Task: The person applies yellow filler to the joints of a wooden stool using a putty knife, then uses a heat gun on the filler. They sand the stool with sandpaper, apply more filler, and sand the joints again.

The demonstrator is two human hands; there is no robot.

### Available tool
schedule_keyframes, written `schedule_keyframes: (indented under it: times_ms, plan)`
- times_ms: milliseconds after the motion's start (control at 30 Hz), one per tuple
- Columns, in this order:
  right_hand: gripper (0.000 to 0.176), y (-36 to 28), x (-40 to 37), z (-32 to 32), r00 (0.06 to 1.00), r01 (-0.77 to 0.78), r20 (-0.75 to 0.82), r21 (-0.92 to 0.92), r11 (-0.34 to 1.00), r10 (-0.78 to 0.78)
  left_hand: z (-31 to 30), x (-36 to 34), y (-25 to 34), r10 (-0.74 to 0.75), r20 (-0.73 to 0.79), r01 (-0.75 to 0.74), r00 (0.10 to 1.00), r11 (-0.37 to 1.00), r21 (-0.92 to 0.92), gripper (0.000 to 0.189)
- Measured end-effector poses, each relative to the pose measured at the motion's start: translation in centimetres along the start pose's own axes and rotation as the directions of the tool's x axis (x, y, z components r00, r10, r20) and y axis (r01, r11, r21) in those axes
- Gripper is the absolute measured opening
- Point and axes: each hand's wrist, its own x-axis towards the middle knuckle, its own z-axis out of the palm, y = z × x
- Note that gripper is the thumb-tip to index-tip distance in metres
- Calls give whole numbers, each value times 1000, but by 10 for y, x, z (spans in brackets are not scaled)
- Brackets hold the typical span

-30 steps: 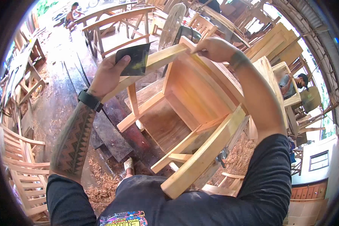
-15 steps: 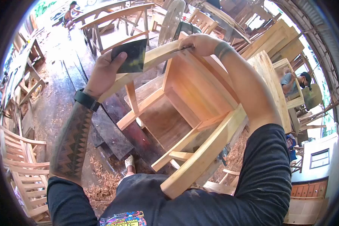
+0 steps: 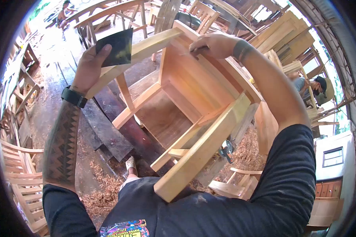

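My left hand (image 3: 91,65) grips a dark, flat, square sheet (image 3: 116,47), thumb on its face, beside the far wooden armrest (image 3: 156,42). My right hand (image 3: 211,45) is closed over the top rail of the chair back, its fingertips curled round a small dark thing too hidden to name. Below both hands the pale wooden chair frame (image 3: 197,79) stands tilted in view, with a brown seat panel (image 3: 164,118). Its near armrest (image 3: 201,148) reaches down to my shirt.
Wood shavings (image 3: 103,181) cover the floor near my foot (image 3: 131,164). Slatted chairs (image 3: 27,185) stand at the left. A person in a cap (image 3: 314,85) is at the right, another person (image 3: 63,15) at the far left. Boards (image 3: 286,37) are stacked behind.
The view has shifted, and the chair appears lower and further left. My right hand has moved from the armrest corner onto the back's top rail. My left hand still holds the dark sheet.
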Motion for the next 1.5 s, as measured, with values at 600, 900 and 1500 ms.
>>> schedule_keyframes:
  times_ms: [600, 900, 1500]
  plan:
    - [53, -64, -185, 20, 996, -85, -31, 24, 996, 86, -4, 7, -14, 8, -25, -8, 1000, 1000, 16, 37]
    - [40, -84, -192, -9, 934, -175, -249, 310, 934, 258, 1, 7, -11, 20, -73, -13, 997, 996, 92, 40]
    - [37, -231, -181, 52, 394, 250, -913, 218, 944, 106, 177, -121, 146, -28, 344, 307, 939, 524, -795, 34]
